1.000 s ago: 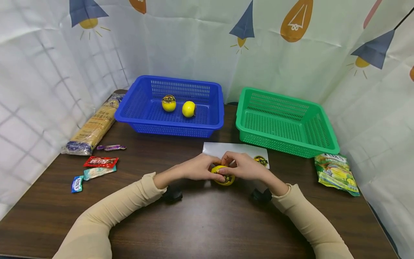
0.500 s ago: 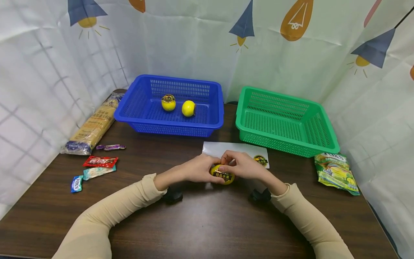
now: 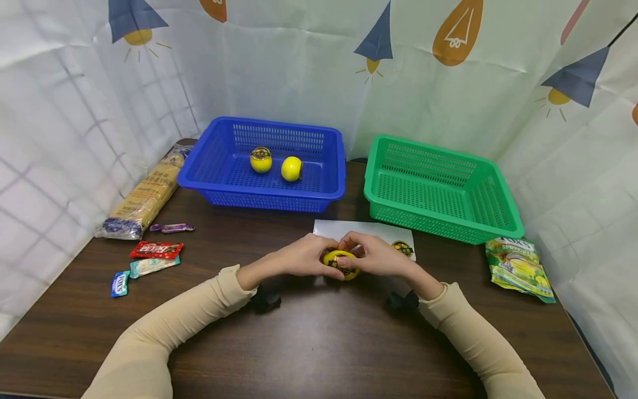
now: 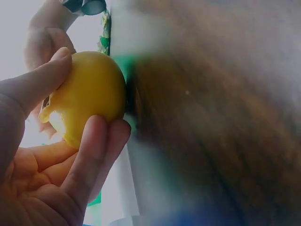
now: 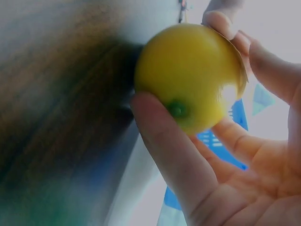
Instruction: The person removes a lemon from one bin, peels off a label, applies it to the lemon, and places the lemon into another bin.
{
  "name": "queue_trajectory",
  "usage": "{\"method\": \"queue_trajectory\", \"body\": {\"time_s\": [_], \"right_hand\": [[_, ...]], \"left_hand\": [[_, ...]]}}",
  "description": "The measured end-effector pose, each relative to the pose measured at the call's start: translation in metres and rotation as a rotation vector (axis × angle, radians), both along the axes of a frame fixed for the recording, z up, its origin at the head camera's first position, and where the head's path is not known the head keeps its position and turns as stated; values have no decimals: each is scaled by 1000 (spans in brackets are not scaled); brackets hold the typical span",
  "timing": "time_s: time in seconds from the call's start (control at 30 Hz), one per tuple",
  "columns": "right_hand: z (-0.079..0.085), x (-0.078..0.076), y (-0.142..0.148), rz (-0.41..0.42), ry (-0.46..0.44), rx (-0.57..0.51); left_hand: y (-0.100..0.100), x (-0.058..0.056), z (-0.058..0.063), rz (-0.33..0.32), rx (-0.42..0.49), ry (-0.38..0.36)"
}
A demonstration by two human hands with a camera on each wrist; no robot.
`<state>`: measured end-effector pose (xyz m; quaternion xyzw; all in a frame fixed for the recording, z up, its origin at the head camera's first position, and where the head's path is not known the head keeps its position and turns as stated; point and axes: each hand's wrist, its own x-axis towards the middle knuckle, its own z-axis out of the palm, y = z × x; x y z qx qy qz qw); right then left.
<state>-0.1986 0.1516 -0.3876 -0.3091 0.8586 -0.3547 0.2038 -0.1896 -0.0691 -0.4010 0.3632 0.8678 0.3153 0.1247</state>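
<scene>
A yellow lemon (image 3: 331,255) with a black and gold sticker (image 3: 347,269) is held low over the table between both hands. My left hand (image 3: 306,256) grips its left side, the thumb (image 4: 44,80) on the sticker side and fingertips (image 4: 96,132) on the lower side. My right hand (image 3: 380,256) curls round the other side, its thumb lying across the sticker. In the right wrist view one finger (image 5: 160,132) presses the lemon (image 5: 183,70) beside its green stem end. Behind the hands lies a white sheet (image 3: 344,225) bearing another round sticker (image 3: 402,248).
A blue basket (image 3: 264,192) with two stickered lemons (image 3: 291,169) stands at the back left, a green basket (image 3: 443,226) at the back right. Several wrapped sweets (image 3: 156,250) and a long clear-wrapped pack (image 3: 149,191) lie left. A green bag (image 3: 520,266) lies right.
The lemon has risen slightly and turned a little in the hands. My right thumb has moved down across the sticker, covering part of its lettering.
</scene>
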Motion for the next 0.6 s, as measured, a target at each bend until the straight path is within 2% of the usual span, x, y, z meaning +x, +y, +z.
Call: {"method": "queue_trajectory", "body": {"time_s": [0.23, 0.47, 0.6], "right_hand": [[0, -5, 4, 24, -16, -27], [-1, -9, 7, 18, -47, -41], [-2, -12, 9, 48, -69, -57]], "left_hand": [[-6, -9, -2, 10, 18, -71], [-12, -13, 1, 6, 61, -284], [-13, -15, 1, 4, 89, -337]]}}
